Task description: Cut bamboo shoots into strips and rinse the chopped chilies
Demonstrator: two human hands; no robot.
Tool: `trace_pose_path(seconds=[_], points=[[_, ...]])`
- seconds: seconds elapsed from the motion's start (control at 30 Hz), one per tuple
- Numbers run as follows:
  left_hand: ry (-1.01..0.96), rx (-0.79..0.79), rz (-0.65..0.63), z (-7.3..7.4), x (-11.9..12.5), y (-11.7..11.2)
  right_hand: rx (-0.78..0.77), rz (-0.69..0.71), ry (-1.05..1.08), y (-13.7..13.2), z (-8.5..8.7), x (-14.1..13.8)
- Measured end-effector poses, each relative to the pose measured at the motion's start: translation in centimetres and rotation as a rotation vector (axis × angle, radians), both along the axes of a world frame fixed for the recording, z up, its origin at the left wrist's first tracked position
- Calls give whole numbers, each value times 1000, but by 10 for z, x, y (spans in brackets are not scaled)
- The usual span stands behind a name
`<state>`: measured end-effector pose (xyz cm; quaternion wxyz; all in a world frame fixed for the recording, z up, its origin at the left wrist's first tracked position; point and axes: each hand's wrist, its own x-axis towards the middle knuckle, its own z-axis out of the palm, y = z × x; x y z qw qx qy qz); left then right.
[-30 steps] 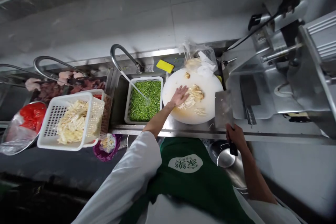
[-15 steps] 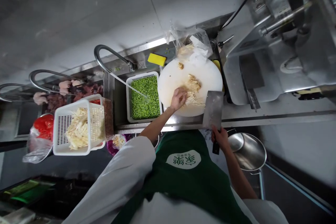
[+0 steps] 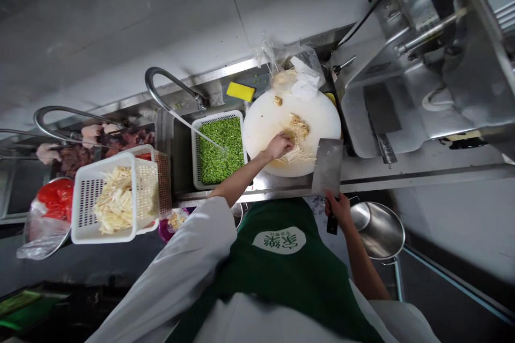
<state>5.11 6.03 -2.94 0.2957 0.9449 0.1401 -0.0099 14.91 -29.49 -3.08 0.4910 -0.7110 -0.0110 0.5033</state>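
A round white cutting board [image 3: 265,118] lies on the steel counter, with pale enoki mushrooms [image 3: 298,127] heaped near its middle. My left hand [image 3: 278,146] rests on the near part of that heap, fingers curled and closed on a clump of the strands. My right hand [image 3: 338,209] grips the dark handle of a broad steel cleaver [image 3: 328,166]. The blade lies flat over the counter's front edge, just right of the mushrooms. A small cut stub [image 3: 277,100] sits at the board's far side.
A white basket of chopped greens [image 3: 220,146] sits in the sink under a running tap [image 3: 171,91]. Left are a white basket of enoki [image 3: 115,198], red slices in a bowl [image 3: 56,198] and raw meat [image 3: 92,139]. A slicer machine [image 3: 422,64] stands right; a steel bowl [image 3: 380,230] below.
My left hand went from lying flat and spread on the mushrooms to curling closed around a clump. The view shifted left and tilted. The cleaver hand has barely moved.
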Motion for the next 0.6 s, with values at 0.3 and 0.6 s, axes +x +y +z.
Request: trace_pose_path(seconds=[0.3, 0.6], points=[[-78, -179, 255, 8, 3, 23, 27, 50, 11, -5, -6, 14], [-198, -106, 609, -10, -25, 6, -4, 31, -36, 2, -1, -3]])
